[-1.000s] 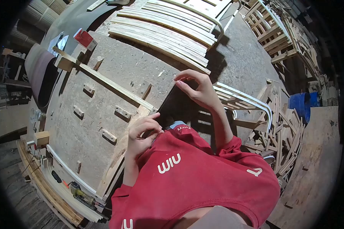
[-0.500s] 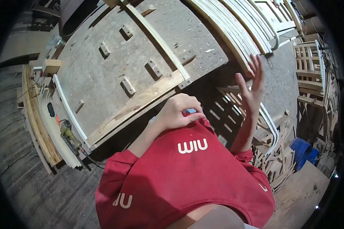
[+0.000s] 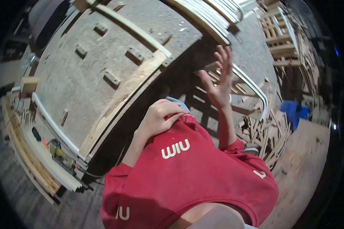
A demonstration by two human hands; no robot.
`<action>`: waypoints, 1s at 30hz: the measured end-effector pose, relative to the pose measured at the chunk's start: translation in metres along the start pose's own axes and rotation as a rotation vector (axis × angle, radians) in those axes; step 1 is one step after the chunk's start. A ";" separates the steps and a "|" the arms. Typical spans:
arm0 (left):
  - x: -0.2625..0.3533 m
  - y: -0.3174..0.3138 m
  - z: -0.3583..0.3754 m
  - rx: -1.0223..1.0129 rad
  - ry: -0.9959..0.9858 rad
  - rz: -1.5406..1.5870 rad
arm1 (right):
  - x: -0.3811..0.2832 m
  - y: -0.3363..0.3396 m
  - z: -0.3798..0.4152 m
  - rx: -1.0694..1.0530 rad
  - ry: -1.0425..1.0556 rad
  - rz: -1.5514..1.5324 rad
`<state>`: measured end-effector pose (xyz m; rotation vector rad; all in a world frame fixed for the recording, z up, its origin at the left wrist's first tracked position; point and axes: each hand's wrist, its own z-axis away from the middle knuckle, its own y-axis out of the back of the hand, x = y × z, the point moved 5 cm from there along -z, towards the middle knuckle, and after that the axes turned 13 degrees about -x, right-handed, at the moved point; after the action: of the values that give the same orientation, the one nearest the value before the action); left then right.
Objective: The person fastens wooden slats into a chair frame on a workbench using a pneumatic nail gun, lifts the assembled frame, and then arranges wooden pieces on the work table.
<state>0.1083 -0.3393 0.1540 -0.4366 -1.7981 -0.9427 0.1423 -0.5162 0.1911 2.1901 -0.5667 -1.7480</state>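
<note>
At the hem of the red shirt (image 3: 179, 171), my left hand (image 3: 162, 116) has its fingers closed on the cloth near my waist. My right hand (image 3: 219, 82) is raised in the air with its fingers spread, and nothing is in it. Beyond my left hand lies the worktable (image 3: 84, 80), with small wooden blocks (image 3: 134, 56) fixed on its top. A long wooden strip (image 3: 130, 26) crosses the far part of the table.
A power tool (image 3: 61, 152) rests by long stacked strips (image 3: 38, 160) at the left. Bundled slats (image 3: 202, 19) lie at the top. Wood scraps (image 3: 271, 137), a blue bin (image 3: 290, 112) and wooden frames (image 3: 281, 38) stand at the right.
The view has turned, so the table and bench items sit further left. Both hands also appear further left; the left one stays at the shirt, the right one stays raised.
</note>
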 end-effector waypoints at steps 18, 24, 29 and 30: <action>0.021 -0.051 0.012 -0.372 -0.071 0.142 | -0.035 0.041 0.137 0.366 -0.104 0.219; 0.029 -0.092 -0.009 -0.407 0.013 0.357 | -0.033 0.066 0.173 0.228 -0.097 0.316; 0.052 -0.151 -0.026 -0.537 0.018 0.440 | -0.031 0.079 0.222 0.123 -0.107 0.306; 0.055 -0.167 -0.028 -0.543 0.045 0.489 | -0.030 0.086 0.233 0.157 -0.140 0.308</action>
<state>-0.0090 -0.4724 0.1414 -1.1276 -1.2815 -1.0617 -0.1016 -0.5722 0.2027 1.9556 -1.0469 -1.7466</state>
